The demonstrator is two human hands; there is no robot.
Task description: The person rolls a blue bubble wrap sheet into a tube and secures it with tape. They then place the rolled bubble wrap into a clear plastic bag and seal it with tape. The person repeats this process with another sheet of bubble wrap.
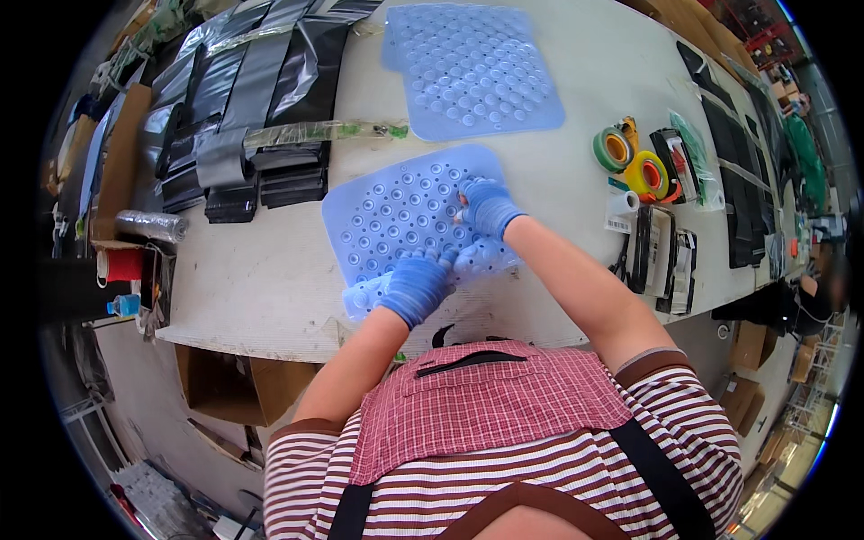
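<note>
A translucent blue bath mat [387, 216] with round suction cups lies on the white table in front of me, its near edge folded over toward the far side. My left hand [418, 286], in a blue fabric glove, grips that folded edge near its middle. My right hand [489, 207], gloved the same way, is over the right part of the mat with its fingers curled in. What its fingertips hold, if anything, is hidden. Beyond lies a stack of similar blue bath mats [481, 76], some offset at the left.
Bundled black plastic bags [288, 81] cover the table's far left; more black bags [738, 180] lie far right. Tape rolls [650, 175], a white roll [621, 203] and black packaged items [653, 250] stand at right. An open cardboard box [220, 382] sits below the table's front edge.
</note>
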